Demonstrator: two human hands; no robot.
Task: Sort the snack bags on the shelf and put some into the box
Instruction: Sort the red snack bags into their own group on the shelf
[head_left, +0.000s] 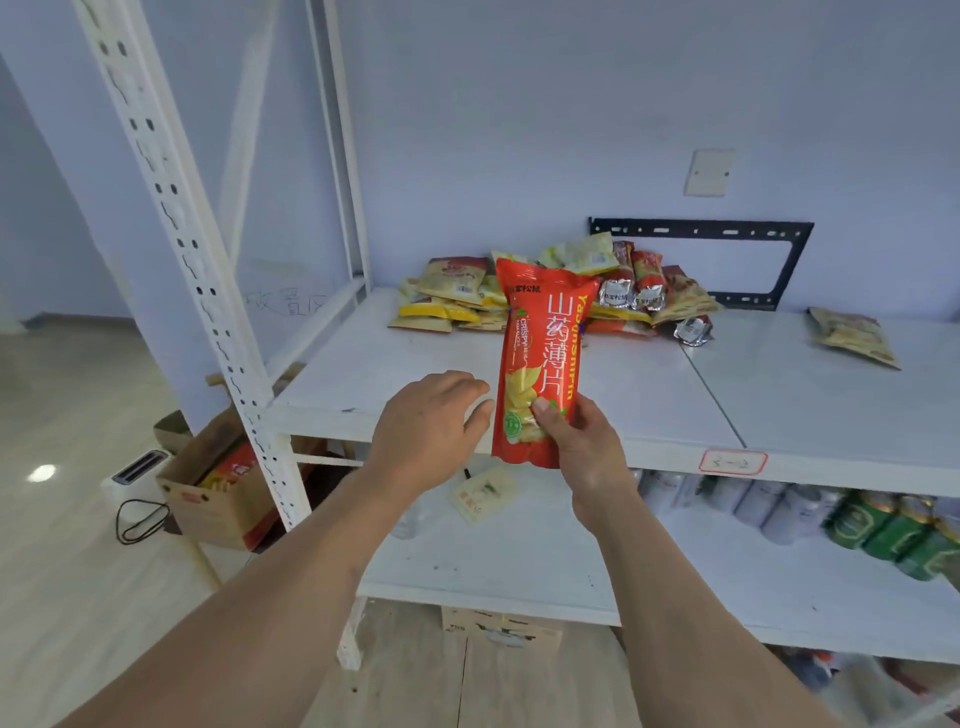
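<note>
Cardboard box (218, 499), at eight o'clock beneath the shelf (519, 379): already holding packets.
Left hand (426, 421): hovering relaxed, holding nothing.
Red snack bag (540, 358): standing upright, right hand (576, 441) pinching its bottom only, so it is risking toppling.
Unsorted bag pile (550, 296): lying at twelve o'clock.

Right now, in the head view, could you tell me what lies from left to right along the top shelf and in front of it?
Left hand → red snack bag, gripped by the right hand → black wall bracket → lone snack bag at the far right.
</note>
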